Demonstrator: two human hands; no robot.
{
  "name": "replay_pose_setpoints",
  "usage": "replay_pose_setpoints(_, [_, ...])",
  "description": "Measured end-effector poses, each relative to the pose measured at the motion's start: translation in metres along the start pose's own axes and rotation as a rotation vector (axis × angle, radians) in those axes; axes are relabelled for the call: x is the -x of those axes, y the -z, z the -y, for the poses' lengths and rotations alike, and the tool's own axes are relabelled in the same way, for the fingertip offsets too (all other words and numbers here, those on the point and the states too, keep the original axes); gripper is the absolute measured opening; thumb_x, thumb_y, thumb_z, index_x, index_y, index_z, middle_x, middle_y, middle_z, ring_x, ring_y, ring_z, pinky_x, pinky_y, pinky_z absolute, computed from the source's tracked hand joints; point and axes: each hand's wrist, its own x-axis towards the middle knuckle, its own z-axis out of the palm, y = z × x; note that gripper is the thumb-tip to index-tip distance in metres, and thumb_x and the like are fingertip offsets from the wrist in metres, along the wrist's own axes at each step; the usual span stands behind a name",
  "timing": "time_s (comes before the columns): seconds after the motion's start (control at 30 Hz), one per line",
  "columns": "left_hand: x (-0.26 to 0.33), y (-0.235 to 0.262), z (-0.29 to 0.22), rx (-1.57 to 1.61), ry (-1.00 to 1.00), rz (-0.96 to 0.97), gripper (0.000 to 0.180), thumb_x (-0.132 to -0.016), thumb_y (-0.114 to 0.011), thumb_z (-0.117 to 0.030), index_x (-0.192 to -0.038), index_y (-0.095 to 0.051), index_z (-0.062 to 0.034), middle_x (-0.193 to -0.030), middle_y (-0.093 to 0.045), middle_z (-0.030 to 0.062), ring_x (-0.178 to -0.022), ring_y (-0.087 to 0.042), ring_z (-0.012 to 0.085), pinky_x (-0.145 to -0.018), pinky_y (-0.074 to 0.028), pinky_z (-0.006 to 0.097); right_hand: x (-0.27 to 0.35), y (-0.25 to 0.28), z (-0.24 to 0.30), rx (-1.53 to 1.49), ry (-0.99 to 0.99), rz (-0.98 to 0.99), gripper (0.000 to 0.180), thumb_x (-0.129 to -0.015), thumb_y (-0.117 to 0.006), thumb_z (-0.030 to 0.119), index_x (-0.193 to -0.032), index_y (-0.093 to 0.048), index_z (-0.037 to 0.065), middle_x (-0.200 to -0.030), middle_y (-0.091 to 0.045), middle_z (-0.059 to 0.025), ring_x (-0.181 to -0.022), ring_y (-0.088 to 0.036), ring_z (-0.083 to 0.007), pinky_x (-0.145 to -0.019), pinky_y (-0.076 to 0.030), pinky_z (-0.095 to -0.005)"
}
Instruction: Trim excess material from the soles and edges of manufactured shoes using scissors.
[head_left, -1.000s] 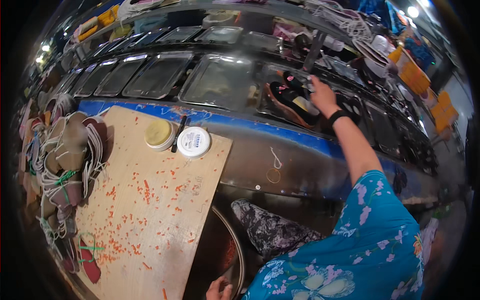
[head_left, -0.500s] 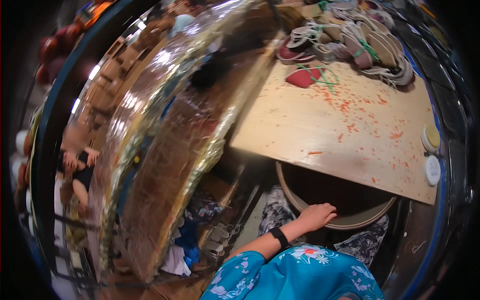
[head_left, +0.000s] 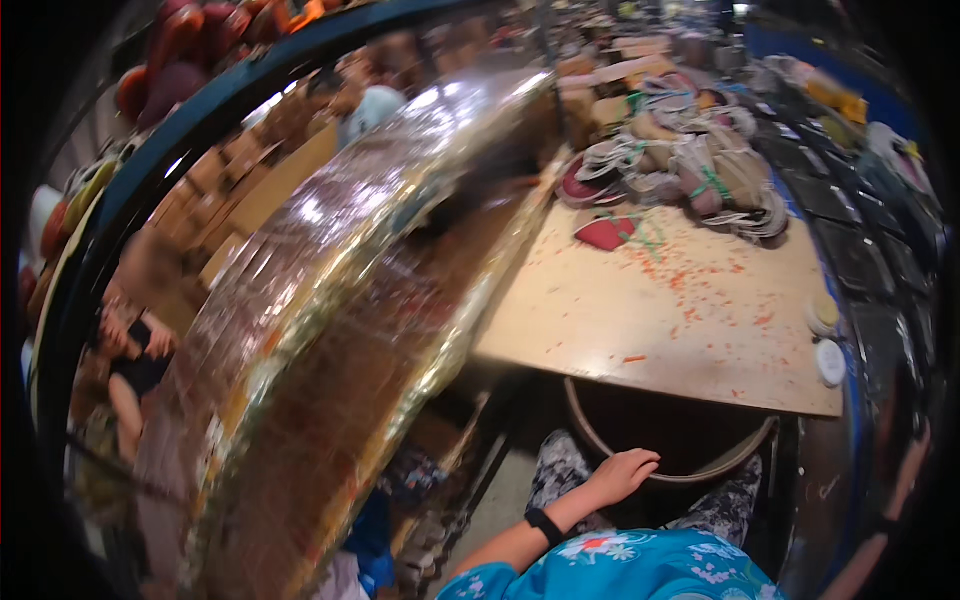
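Observation:
My left hand (head_left: 622,475) lies at the near rim of a round dark bin (head_left: 690,475), fingers stretched out and holding nothing that I can see. The bin stands between my knees, partly under a pale wooden board (head_left: 560,320). At the far right edge, my right hand (head_left: 914,455) reaches out beside the black segmented surface (head_left: 880,345); its fingers are too dark and blurred to make out. Orange scraps (head_left: 690,290) are scattered over the board. A red shoe piece (head_left: 605,233) with green ties lies beyond them.
Bundled shoe uppers (head_left: 700,160) with white laces fill the board's far end. Two round lidded tubs (head_left: 829,362) stand at its right edge. A rack wrapped in shiny film (head_left: 330,230) rises on the left. Behind it, another person (head_left: 140,350) is visible.
The view has shifted, so the board sits lower and more of the far area shows. My right forearm has come into view at the far right. My left hand stays at the bin's rim.

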Motion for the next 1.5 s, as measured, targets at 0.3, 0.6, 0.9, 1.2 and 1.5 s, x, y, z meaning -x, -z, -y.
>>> replay_pose_setpoints(0.3, [-0.006, 0.009, -0.014, 1.030, 0.447, 0.018, 0.050, -0.095, -0.040, -0.039, -0.135, -0.034, -0.0088, -0.126, -0.049, 0.0116, -0.104, -0.054, 0.0183, -0.091, -0.042, 0.033, 0.205, -0.176, 0.361, -0.368, 0.362, 0.296, 0.056, -0.064, -0.059, -0.005, -0.118, -0.049, 0.005, -0.102, -0.058, -0.0157, -0.090, -0.060, -0.0270, -0.077, -0.048, -0.0325])
replay_pose_setpoints(0.6, [0.039, 0.021, 0.043, 1.452, 0.542, -0.402, 0.053, -0.092, -0.037, -0.050, -0.122, -0.046, -0.0066, -0.116, -0.055, 0.0111, -0.104, -0.055, 0.0263, -0.091, -0.045, 0.041, 0.303, -0.228, 0.416, -0.321, 0.617, 1.100, 0.058, -0.073, -0.062, 0.012, -0.127, -0.042, 0.009, -0.095, -0.062, -0.0178, -0.084, -0.062, -0.0335, -0.068, -0.050, -0.0409])
replay_pose_setpoints(0.9, [0.041, 0.018, 0.054, 1.429, 0.673, -0.499, 0.052, -0.093, -0.038, -0.048, -0.122, -0.048, -0.0060, -0.115, -0.056, 0.0087, -0.103, -0.055, 0.0228, -0.090, -0.044, 0.038, 0.306, -0.238, 0.404, -0.298, 0.654, 1.252, 0.063, -0.069, -0.062, 0.010, -0.128, -0.039, 0.008, -0.097, -0.061, -0.0188, -0.085, -0.061, -0.0347, -0.069, -0.050, -0.0418])
replay_pose_setpoints(1.2, [0.042, 0.017, 0.053, 1.422, 0.652, -0.486, 0.048, -0.094, -0.039, -0.045, -0.121, -0.048, -0.0063, -0.110, -0.058, 0.0079, -0.098, -0.057, 0.0215, -0.086, -0.046, 0.036, 0.300, -0.236, 0.403, -0.278, 0.568, 1.320, 0.064, -0.070, -0.064, 0.013, -0.128, -0.039, 0.010, -0.103, -0.060, -0.0199, -0.089, -0.060, -0.0360, -0.072, -0.050, -0.0428])
replay_pose_setpoints(1.5, [0.040, 0.018, 0.048, 1.403, 0.614, -0.473, 0.047, -0.092, -0.042, -0.045, -0.120, -0.048, -0.0065, -0.110, -0.057, 0.0093, -0.099, -0.057, 0.0231, -0.088, -0.046, 0.038, 0.300, -0.235, 0.400, -0.254, 0.593, 1.331, 0.067, -0.070, -0.065, 0.016, -0.131, -0.037, 0.010, -0.105, -0.060, -0.0200, -0.090, -0.060, -0.0356, -0.073, -0.050, -0.0424])
